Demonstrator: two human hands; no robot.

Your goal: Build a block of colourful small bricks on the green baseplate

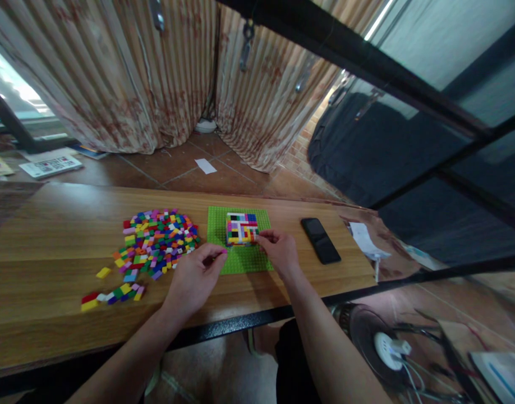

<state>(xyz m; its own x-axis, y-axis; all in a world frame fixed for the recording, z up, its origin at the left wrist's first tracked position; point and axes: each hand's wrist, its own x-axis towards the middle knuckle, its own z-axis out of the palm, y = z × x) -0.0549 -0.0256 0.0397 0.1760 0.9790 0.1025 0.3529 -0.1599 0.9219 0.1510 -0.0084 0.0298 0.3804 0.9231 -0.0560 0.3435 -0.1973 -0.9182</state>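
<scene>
A green baseplate (240, 259) lies on the wooden table (51, 235). On its far half stands a low block of many-coloured bricks (242, 228). My right hand (279, 251) is at the block's near right corner, its fingers pinched against the bricks there. My left hand (196, 275) hovers over the plate's near left edge, fingers curled in a pinch; what is in them is too small to name. A pile of loose coloured bricks (156, 241) spreads left of the plate.
A short row of bricks (113, 294) and one yellow brick (102, 272) lie near the table's front left. A black phone (320, 240) rests right of the plate, with a white paper slip (364, 238) beyond it. A fan (373, 342) stands on the floor below.
</scene>
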